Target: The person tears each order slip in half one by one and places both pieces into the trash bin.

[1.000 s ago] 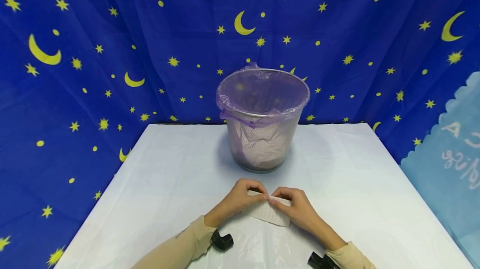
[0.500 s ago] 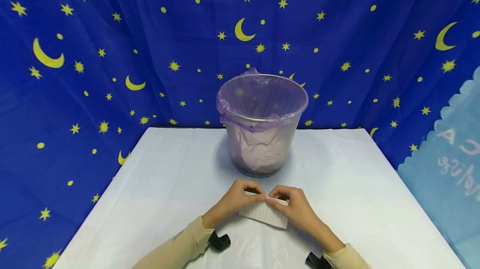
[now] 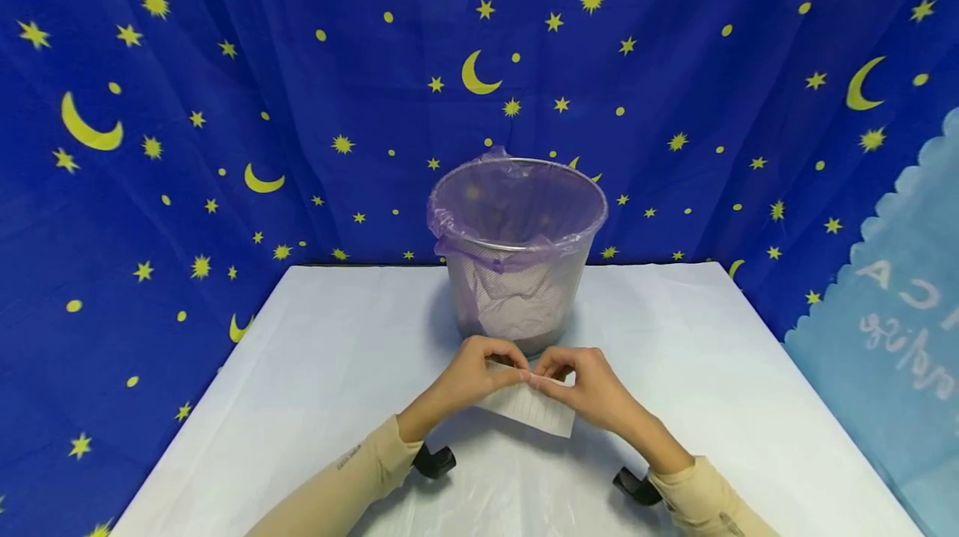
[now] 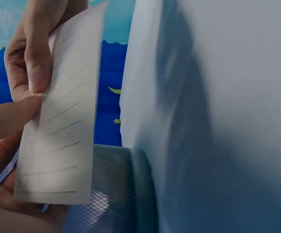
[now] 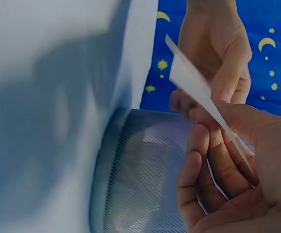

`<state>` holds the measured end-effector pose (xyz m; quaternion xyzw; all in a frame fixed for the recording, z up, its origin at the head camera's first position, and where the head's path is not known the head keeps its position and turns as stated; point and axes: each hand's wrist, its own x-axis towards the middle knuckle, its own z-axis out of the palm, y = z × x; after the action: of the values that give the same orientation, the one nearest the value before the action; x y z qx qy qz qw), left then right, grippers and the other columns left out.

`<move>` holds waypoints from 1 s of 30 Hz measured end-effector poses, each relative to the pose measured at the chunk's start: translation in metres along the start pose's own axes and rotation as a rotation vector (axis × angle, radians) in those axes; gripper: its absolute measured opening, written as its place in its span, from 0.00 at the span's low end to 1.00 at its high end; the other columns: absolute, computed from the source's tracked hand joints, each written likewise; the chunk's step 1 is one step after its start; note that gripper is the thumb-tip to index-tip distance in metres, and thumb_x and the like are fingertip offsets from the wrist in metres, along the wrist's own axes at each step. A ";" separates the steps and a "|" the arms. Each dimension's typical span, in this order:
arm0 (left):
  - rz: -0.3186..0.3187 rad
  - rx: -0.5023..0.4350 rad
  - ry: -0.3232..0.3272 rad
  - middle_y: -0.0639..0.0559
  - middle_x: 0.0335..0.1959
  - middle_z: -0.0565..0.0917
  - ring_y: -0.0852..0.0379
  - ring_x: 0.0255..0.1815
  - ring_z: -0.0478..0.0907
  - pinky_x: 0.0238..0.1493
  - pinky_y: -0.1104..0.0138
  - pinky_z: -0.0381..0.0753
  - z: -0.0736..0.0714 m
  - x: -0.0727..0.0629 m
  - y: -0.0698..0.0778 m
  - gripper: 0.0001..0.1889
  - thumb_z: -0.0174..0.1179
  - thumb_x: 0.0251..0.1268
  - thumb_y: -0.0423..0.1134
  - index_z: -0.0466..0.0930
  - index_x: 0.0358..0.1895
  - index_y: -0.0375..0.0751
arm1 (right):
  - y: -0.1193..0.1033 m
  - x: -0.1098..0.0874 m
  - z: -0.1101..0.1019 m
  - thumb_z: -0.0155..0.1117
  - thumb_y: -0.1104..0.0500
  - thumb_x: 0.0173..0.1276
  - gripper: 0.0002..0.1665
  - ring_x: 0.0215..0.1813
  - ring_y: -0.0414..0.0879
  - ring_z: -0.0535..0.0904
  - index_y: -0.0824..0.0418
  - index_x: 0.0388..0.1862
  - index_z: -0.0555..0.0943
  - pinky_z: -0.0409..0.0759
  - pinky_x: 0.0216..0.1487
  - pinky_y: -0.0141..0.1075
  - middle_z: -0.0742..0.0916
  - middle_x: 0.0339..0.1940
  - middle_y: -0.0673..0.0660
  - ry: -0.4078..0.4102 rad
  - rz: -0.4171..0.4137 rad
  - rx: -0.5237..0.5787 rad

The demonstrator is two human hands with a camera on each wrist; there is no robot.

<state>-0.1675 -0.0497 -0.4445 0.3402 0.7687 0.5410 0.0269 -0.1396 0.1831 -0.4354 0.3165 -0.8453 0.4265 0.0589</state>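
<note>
A white sheet of lined paper point(image 3: 534, 410) hangs between my two hands, held by its upper edge above the table. My left hand point(image 3: 474, 379) pinches that edge between thumb and fingers. Right beside it, my right hand point(image 3: 595, 391) pinches the same edge, the two thumb tips meeting at its middle. In the left wrist view the printed lines of the paper point(image 4: 65, 121) show as a row of short dark strokes. The right wrist view shows the paper point(image 5: 194, 82) almost edge-on, with fingers curled behind it.
Just beyond the hands stands a wire mesh wastebasket point(image 3: 517, 295) lined with a purple plastic bag point(image 3: 479, 250). It rests on a white-covered table point(image 3: 360, 329). Behind rises a blue curtain point(image 3: 360, 104) with yellow moons and stars. Black wrist-worn devices point(image 3: 434, 462) sit below both wrists.
Both hands and the paper have moved slightly away from the body, closer to the basket, now overlapping its base. The pinch stays the same. The head view has tilted up slightly.
</note>
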 end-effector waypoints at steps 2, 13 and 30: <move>0.005 0.007 0.011 0.55 0.33 0.90 0.61 0.37 0.84 0.49 0.65 0.84 -0.001 0.002 0.005 0.01 0.72 0.67 0.36 0.91 0.36 0.44 | -0.002 0.003 -0.004 0.75 0.55 0.72 0.05 0.31 0.34 0.83 0.46 0.34 0.87 0.85 0.38 0.34 0.88 0.28 0.37 -0.001 -0.016 -0.012; 0.065 0.055 0.037 0.52 0.33 0.89 0.59 0.35 0.83 0.46 0.64 0.84 -0.013 0.014 0.028 0.02 0.72 0.68 0.34 0.90 0.35 0.44 | -0.019 0.019 -0.024 0.75 0.56 0.71 0.04 0.32 0.34 0.84 0.45 0.36 0.89 0.85 0.39 0.34 0.89 0.29 0.37 0.015 -0.057 -0.048; 0.143 0.120 0.055 0.55 0.32 0.88 0.62 0.33 0.81 0.44 0.67 0.83 -0.029 0.026 0.054 0.03 0.72 0.67 0.33 0.89 0.35 0.45 | -0.045 0.037 -0.049 0.76 0.54 0.70 0.05 0.31 0.34 0.83 0.45 0.34 0.89 0.84 0.37 0.36 0.88 0.27 0.37 -0.008 -0.089 -0.117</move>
<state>-0.1728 -0.0491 -0.3779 0.3801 0.7740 0.5037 -0.0531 -0.1510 0.1827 -0.3597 0.3516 -0.8539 0.3723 0.0930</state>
